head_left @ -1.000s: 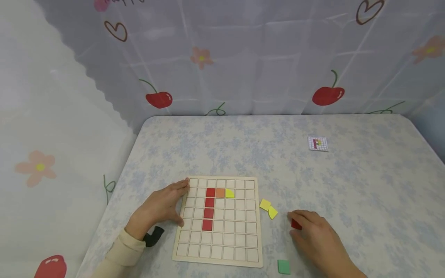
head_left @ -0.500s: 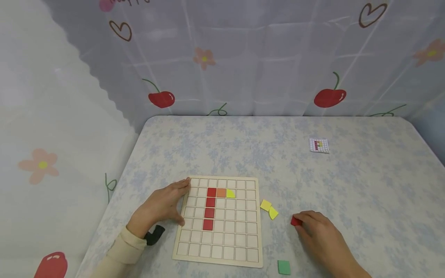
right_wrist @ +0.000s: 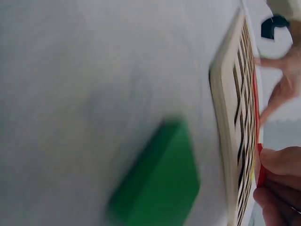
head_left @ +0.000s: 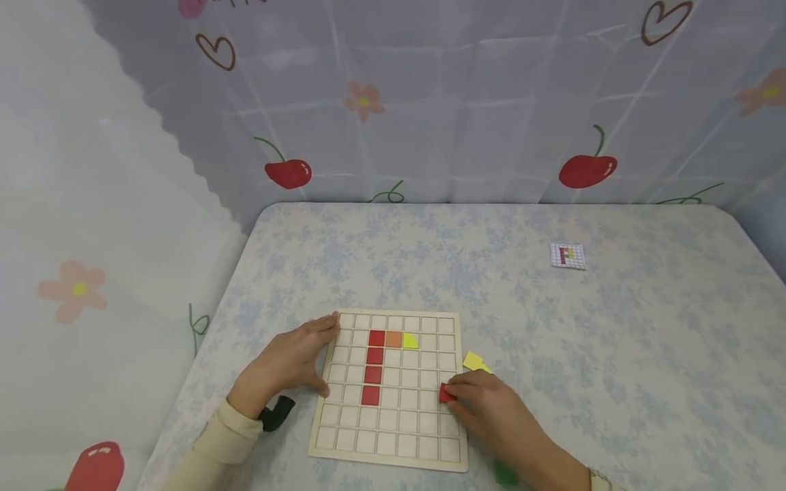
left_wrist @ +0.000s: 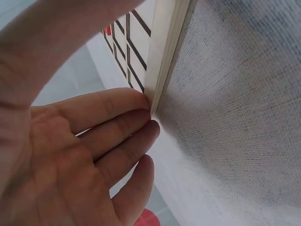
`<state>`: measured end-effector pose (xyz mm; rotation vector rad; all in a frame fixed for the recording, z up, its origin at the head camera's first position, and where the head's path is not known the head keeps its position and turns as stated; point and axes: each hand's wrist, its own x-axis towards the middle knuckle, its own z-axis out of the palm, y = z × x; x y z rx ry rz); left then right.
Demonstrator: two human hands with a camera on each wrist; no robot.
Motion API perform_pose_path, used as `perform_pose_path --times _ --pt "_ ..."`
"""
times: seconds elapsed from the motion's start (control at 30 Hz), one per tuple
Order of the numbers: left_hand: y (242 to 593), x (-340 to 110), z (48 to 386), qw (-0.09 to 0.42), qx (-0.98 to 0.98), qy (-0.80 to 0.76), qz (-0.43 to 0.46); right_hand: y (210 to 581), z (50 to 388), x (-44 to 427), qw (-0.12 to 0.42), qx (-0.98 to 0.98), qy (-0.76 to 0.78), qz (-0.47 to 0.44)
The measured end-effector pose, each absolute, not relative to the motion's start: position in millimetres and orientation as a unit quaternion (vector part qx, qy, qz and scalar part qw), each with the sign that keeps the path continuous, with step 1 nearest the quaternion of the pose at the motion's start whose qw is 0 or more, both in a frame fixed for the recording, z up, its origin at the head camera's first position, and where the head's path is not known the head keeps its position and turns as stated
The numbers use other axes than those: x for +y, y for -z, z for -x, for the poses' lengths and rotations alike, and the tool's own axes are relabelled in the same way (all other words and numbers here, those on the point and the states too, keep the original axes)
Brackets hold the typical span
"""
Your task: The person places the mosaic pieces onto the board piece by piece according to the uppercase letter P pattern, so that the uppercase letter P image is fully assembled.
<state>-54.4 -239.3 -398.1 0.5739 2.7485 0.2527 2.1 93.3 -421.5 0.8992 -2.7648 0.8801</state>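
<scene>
A pale wooden grid board (head_left: 389,436) lies on the table, with a column of red tiles (head_left: 372,374), an orange tile (head_left: 394,339) and a yellow quarter-round tile (head_left: 410,340) set in its cells. At the board's left edge my left hand (head_left: 282,368) rests, thumb and fingers spread, fingertips touching the rim; the left wrist view shows the fingers (left_wrist: 117,122) fairly straight. My right hand (head_left: 500,416) pinches a red tile (head_left: 445,393) over the board's right side. In the right wrist view the red tile (right_wrist: 260,165) sits between thumb and fingers.
Just right of the board lie a yellow square tile (head_left: 472,360) and another yellow piece, partly covered by my right hand. A green tile (head_left: 506,472) is near the front edge, partly under the right forearm. A small pattern card (head_left: 568,256) lies at the back right.
My right hand has picked the red tile off the table and carried it left to above the board's right columns. The left hand stays at the board's edge.
</scene>
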Motion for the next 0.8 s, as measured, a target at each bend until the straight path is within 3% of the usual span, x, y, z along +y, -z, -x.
perform_pose_path --times 0.2,0.5,0.8 --pt "398.1 -238.8 54.5 0.162 0.962 -0.091 -0.201 422.9 -7.6 54.0 0.026 -0.870 -0.314 -0.379" --pt "395.8 -239.0 55.6 0.166 0.963 -0.086 -0.196 418.9 -4.1 29.0 0.038 -0.853 -0.339 -0.394" --pt "397.2 -238.9 55.3 0.168 0.962 -0.093 -0.192 421.5 -9.2 4.0 -0.050 -0.857 -0.297 -0.419"
